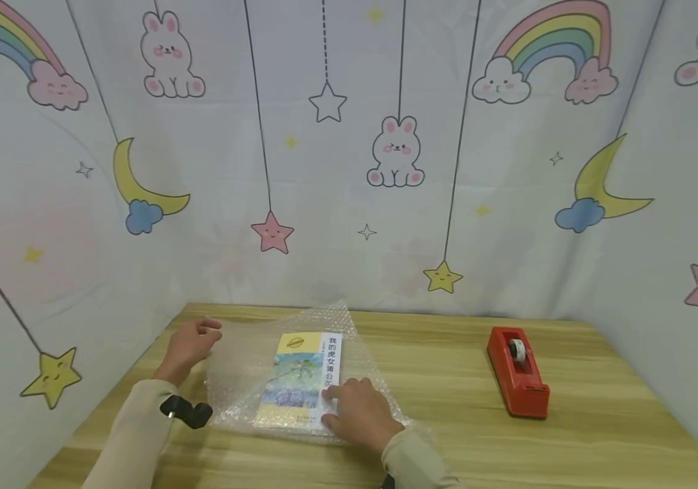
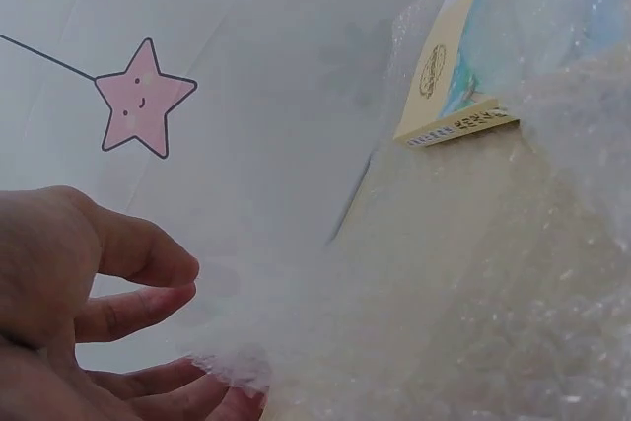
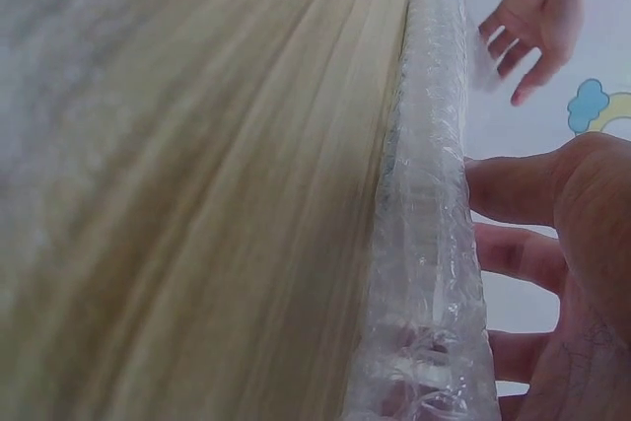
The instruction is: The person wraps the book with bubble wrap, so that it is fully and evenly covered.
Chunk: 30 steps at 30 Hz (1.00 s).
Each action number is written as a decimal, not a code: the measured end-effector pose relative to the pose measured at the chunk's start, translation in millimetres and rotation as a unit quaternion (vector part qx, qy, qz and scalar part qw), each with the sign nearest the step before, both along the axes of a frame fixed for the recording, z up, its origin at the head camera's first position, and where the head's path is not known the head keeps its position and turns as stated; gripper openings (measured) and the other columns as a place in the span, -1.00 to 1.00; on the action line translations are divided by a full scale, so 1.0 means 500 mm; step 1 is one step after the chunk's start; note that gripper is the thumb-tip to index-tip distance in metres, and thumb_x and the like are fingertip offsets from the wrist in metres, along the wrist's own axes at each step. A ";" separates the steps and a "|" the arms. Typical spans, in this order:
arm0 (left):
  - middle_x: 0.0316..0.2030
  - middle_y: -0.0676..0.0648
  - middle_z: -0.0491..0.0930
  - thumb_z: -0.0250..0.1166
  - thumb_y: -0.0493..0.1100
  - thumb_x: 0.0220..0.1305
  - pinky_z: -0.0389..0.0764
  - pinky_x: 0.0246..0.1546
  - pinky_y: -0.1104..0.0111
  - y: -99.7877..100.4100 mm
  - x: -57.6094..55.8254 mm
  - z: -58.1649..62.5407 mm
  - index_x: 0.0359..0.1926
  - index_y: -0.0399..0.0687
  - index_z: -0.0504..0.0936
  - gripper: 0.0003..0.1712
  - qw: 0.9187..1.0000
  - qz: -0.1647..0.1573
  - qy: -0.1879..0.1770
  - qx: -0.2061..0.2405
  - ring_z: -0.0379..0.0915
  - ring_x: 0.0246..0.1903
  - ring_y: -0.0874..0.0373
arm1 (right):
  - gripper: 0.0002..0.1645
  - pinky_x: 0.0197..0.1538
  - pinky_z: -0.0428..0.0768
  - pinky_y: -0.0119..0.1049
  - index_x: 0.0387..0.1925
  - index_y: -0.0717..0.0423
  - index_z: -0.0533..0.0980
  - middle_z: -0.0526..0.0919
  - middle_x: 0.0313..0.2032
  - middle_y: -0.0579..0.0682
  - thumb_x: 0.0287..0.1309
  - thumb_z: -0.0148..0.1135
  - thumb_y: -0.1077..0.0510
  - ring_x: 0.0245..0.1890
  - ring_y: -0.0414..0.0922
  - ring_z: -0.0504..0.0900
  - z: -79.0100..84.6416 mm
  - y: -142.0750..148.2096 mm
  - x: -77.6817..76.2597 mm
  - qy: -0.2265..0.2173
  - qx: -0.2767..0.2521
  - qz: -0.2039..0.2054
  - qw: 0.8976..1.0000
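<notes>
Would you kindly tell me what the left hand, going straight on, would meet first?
The left hand would probably meet the bubble wrap first; its edge looks very close or already touched, though depth is unclear.

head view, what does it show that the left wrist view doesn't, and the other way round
Only the head view: the red tape dispenser and the right hand.
Only the left wrist view: the printed narrow side of the book.
Both: the left hand, the bubble wrap and part of the book's front cover.
</notes>
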<state>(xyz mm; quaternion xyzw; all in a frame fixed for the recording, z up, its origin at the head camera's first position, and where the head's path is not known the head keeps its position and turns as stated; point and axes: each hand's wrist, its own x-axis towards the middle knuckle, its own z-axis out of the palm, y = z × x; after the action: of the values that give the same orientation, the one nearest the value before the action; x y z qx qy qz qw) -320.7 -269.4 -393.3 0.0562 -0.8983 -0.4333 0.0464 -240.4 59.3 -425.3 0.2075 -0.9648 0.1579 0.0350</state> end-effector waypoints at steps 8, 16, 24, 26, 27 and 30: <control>0.10 -0.49 0.52 0.13 -0.28 0.34 0.71 -0.18 0.23 -0.004 0.010 -0.007 0.21 -0.44 0.43 -0.54 0.999 -0.033 -0.007 0.029 0.61 -0.04 -0.17 | -0.54 -0.46 0.45 -0.27 0.05 -0.17 0.68 0.72 -0.18 0.01 0.09 0.40 -0.14 -0.30 -0.07 0.52 -0.006 -0.002 -0.004 0.006 0.002 0.000 1.000; 0.13 -0.49 0.45 0.16 -0.34 0.29 0.70 -0.24 0.35 -0.004 0.005 -0.007 0.18 -0.51 0.46 -0.54 0.999 -0.032 -0.006 0.022 0.63 -0.11 -0.08 | -0.55 -0.46 0.46 -0.27 0.04 -0.16 0.68 0.72 -0.17 0.00 0.10 0.40 -0.14 -0.29 -0.07 0.53 -0.004 -0.001 -0.003 0.008 0.005 0.004 1.000; 0.19 -0.49 0.46 0.23 -0.35 0.27 0.66 -0.30 0.50 0.007 0.008 0.007 0.17 -0.48 0.50 -0.54 0.999 -0.025 0.009 0.022 0.65 -0.21 0.11 | -0.55 -0.43 0.48 -0.26 0.04 -0.17 0.68 0.72 -0.16 0.01 0.10 0.39 -0.15 -0.28 -0.06 0.54 -0.006 -0.002 -0.003 0.009 0.008 0.001 1.000; 0.18 -0.49 0.46 0.25 -0.34 0.27 0.66 -0.31 0.51 0.009 0.011 0.012 0.16 -0.48 0.50 -0.54 0.999 -0.028 0.016 0.022 0.64 -0.26 0.18 | -0.55 -0.43 0.49 -0.25 0.04 -0.17 0.68 0.73 -0.16 0.01 0.10 0.39 -0.15 -0.28 -0.05 0.54 -0.006 -0.002 -0.002 0.009 0.007 0.000 1.000; 0.19 -0.50 0.46 0.26 -0.33 0.27 0.66 -0.32 0.51 0.010 0.012 0.014 0.17 -0.48 0.50 -0.53 0.999 -0.029 0.019 0.022 0.64 -0.27 0.20 | -0.55 -0.43 0.49 -0.24 0.04 -0.17 0.68 0.73 -0.16 0.01 0.10 0.39 -0.15 -0.27 -0.05 0.55 -0.006 -0.001 -0.002 0.009 0.007 0.000 1.000; 0.20 -0.49 0.46 0.26 -0.32 0.30 0.66 -0.30 0.50 0.014 0.016 0.022 0.19 -0.48 0.49 -0.53 0.999 -0.037 0.026 0.023 0.66 -0.23 0.16 | -0.55 -0.43 0.51 -0.23 0.04 -0.17 0.68 0.72 -0.16 0.01 0.10 0.39 -0.15 -0.27 -0.05 0.55 -0.006 -0.002 -0.002 0.009 0.007 0.000 1.000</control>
<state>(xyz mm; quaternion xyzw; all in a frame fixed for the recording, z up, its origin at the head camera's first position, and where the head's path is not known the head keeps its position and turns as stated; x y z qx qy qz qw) -312.8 -262.6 -382.3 0.0126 -0.8882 -0.4563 0.0518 -241.5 58.2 -428.2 0.2088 -0.9656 0.1494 0.0418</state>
